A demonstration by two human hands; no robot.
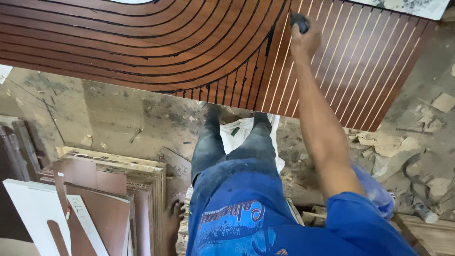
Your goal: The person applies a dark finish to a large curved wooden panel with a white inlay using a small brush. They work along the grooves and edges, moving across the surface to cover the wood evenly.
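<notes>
Right hand (305,40) gripping dark tool (299,21)

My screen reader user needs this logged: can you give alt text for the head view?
Seen from above, a person's right hand presses a small dark tool into a groove of a large grooved brown wooden panel. The left hand rests low beside stacked boards on a dusty, debris-strewn floor.
</notes>
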